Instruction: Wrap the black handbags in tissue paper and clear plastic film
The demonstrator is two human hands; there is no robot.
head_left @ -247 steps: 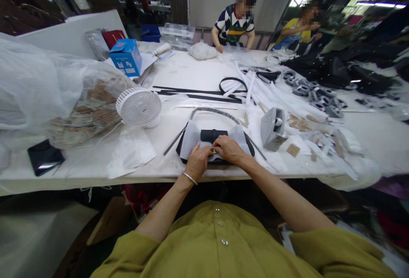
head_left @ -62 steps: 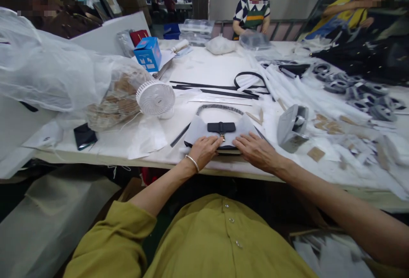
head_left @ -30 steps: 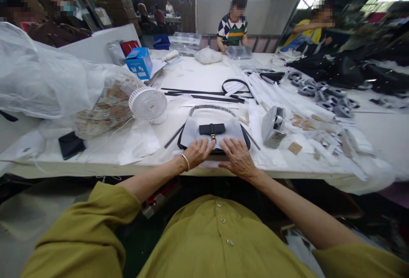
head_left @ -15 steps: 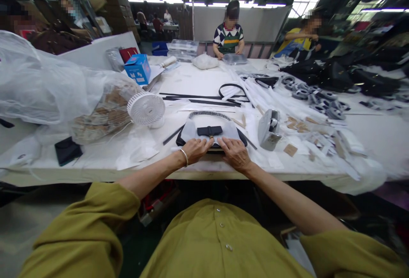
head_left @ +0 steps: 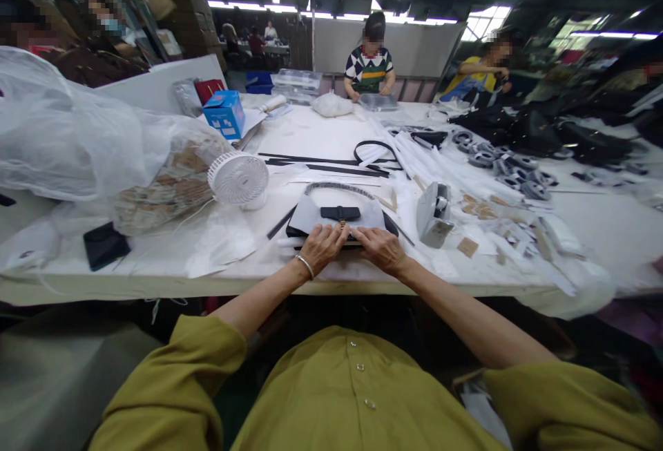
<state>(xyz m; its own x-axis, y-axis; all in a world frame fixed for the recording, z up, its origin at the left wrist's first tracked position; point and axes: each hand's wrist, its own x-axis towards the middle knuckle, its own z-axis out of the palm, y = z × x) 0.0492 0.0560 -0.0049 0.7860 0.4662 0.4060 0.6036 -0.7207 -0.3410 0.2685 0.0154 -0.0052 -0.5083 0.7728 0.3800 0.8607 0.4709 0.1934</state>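
Note:
A small black handbag [head_left: 393, 224] lies in front of me with a white protective sheet [head_left: 370, 210] over its flap. Its wrapped handle [head_left: 339, 187] arches away from me. In the middle sits a black strap tab [head_left: 340, 213] with a gold-coloured clasp below it. My left hand [head_left: 324, 249], with a bangle at the wrist, is closed over the bag's near edge, fingertips beside the clasp. Just right of the clasp, my right hand [head_left: 382, 249] holds the same edge, its fingers pointing left. Both thumbs are mostly hidden.
A white fan [head_left: 238, 179] and a blue box [head_left: 224, 112] stand to the left, near a black pouch [head_left: 106, 245]. A grey tape dispenser [head_left: 434, 215] is at the right, with tape rolls [head_left: 484, 154] beyond. Black straps [head_left: 326, 165] lie behind the bag. Co-workers sit across the table.
My left hand has shifted slightly right, its fingers now more raised over the bag's near edge. My right hand stays almost in place. The view has turned a little.

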